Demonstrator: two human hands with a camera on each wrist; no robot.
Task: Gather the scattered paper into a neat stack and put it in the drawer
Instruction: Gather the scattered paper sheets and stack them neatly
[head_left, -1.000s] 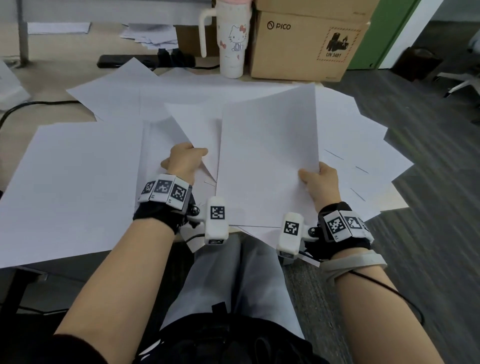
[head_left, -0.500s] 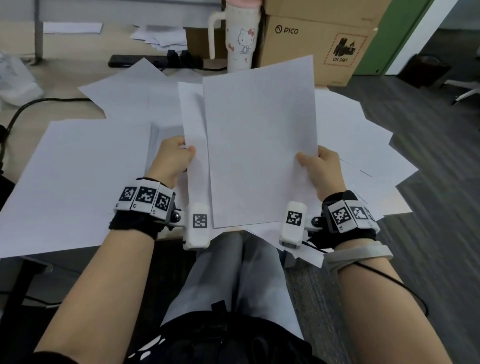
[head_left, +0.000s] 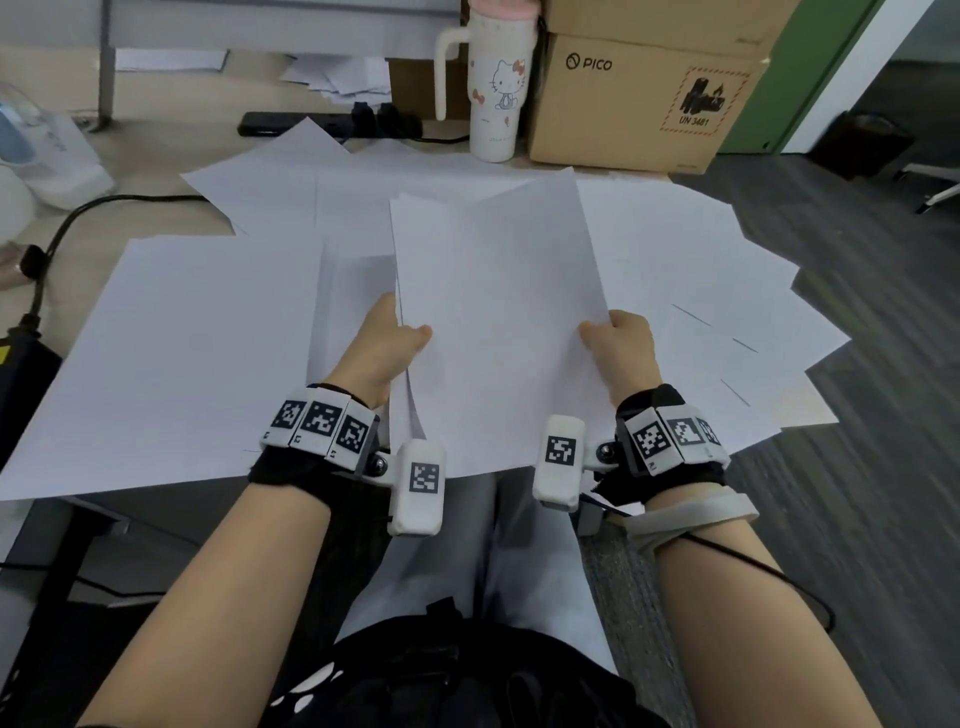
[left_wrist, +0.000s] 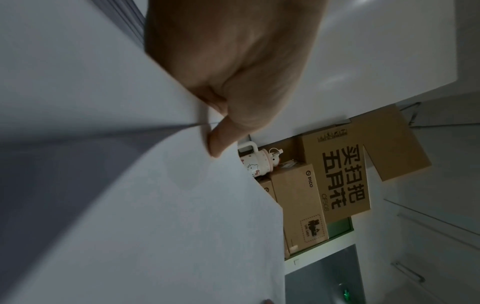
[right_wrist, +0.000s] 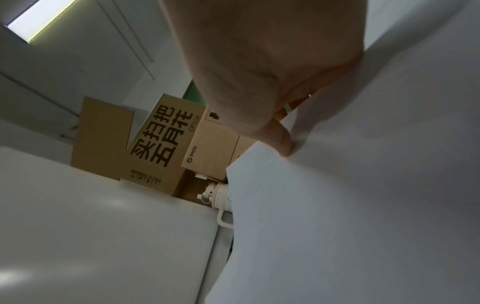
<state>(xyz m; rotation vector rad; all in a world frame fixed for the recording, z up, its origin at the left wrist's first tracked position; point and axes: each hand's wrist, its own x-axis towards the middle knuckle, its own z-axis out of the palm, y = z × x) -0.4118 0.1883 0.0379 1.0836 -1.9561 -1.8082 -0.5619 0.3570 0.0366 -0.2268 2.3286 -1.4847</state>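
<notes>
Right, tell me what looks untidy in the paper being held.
The held sheets are not squared: one corner pokes out askew at the top left. Both hands, left and right, pinch their sides.

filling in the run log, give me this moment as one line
phase: gathering | left hand: pinches held sheets at left edge | right hand: pinches right edge | loose sheets on desk | drawer: not in view

The paper (head_left: 498, 322) pinched between both hands is plain white. Beyond it stand a white tumbler (head_left: 496, 88) with pink cat print and brown cardboard boxes (head_left: 639, 98) with black lettering.
</notes>
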